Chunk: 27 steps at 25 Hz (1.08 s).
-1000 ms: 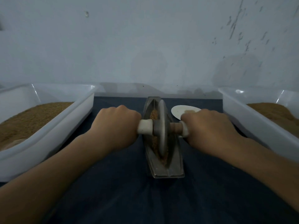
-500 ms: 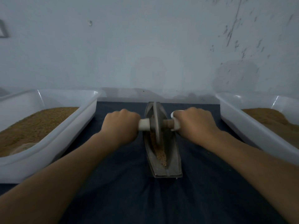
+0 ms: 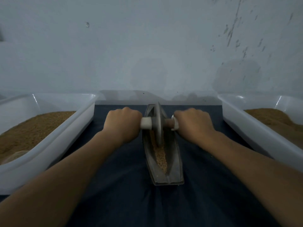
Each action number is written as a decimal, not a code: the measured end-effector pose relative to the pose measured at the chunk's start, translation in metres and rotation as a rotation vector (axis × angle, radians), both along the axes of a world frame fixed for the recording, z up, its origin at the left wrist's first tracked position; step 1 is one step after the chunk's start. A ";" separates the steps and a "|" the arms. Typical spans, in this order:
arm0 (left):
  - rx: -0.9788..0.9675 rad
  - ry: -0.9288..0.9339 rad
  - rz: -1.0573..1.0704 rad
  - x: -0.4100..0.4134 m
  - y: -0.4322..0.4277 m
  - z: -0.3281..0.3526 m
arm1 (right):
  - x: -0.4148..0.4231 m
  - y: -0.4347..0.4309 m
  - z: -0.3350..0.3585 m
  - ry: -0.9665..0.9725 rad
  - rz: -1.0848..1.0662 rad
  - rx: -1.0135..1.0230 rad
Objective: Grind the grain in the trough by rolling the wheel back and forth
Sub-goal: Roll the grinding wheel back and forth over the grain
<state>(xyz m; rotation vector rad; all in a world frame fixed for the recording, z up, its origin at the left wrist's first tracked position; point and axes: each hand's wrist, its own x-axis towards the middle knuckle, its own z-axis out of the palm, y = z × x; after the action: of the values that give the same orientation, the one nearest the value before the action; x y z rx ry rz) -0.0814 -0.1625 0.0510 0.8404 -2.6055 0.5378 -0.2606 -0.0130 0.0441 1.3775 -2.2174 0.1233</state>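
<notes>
Trough (image 3: 176,167): grey metal, boat-shaped, lying lengthwise away from the person on the dark blue cloth (image 3: 131,197) that covers the worktop.

Wheel (image 3: 158,123): grey disc standing upright on edge in the far half of the trough, its rim down in the groove.

Grain (image 3: 161,158): tan strip along the groove, exposed in the near half of the trough from the foot of the wheel almost to the near end.

Axle (image 3: 168,122): crossbar through the wheel's hub, projecting over both sides of the trough, with a white sleeve (image 3: 146,123) on the left.

Left hand (image 3: 123,124): fingers curled round the axle to the left of the trough, knuckles uppermost.

Right hand (image 3: 193,123): wrapped likewise round the axle to the right of the trough.

Left tub (image 3: 54,145) and right tub (image 3: 255,131): white plastic, one on each side of the trough and apart from it, each holding brown granular material.

Wall (image 3: 147,46): pale and scuffed, beyond the far end of the trough.
</notes>
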 end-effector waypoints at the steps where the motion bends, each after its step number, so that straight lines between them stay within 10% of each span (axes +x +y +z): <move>1: -0.056 0.030 -0.058 0.012 0.005 -0.005 | 0.005 0.017 -0.008 0.088 0.027 -0.044; 27: 0.002 0.055 0.015 0.018 0.020 -0.011 | 0.013 0.018 -0.011 0.028 0.017 -0.062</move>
<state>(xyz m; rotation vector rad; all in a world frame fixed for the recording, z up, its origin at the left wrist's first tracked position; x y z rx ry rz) -0.0637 -0.1424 0.0397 0.8645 -2.5518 0.5088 -0.2478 0.0047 0.0331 1.3568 -2.1612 0.1758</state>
